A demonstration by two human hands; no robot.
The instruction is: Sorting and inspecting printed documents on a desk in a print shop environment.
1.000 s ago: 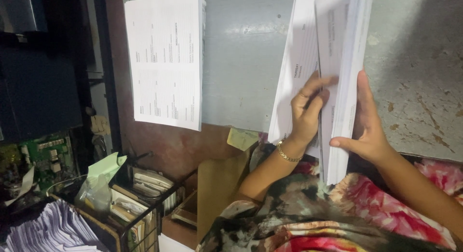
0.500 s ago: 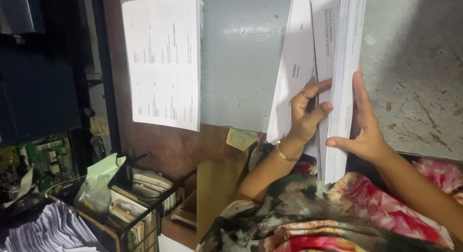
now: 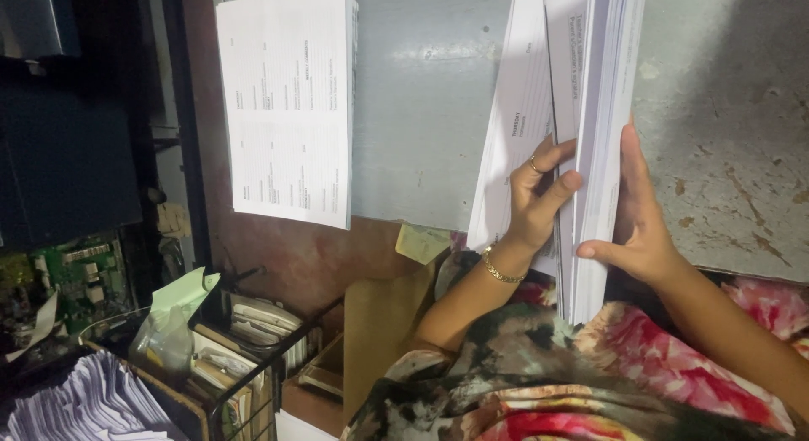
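Observation:
A thick stack of white printed sheets (image 3: pixel 600 112) stands on edge against my lap, resting on the grey table surface (image 3: pixel 421 112). My right hand (image 3: pixel 636 226) grips the outer edge of the stack, thumb across its front. My left hand (image 3: pixel 539 192), with a ring and a gold bracelet, has its fingers tucked between the sheets, peeling several thin printed pages (image 3: pixel 516 137) away from the main stack. A second stack of printed sheets (image 3: pixel 291 104) lies further left on the table.
A wire rack (image 3: pixel 253 348) with booklets and a crumpled plastic bag (image 3: pixel 164 331) stands at lower left, beside a fanned pile of papers (image 3: pixel 80 403). A green circuit board (image 3: pixel 80 276) sits at far left. A brown board (image 3: pixel 379 331) leans near my floral-clothed lap.
My left hand has slid slightly up along the sheets, its fingers working deeper between the pages. The right hand has held the stack steady.

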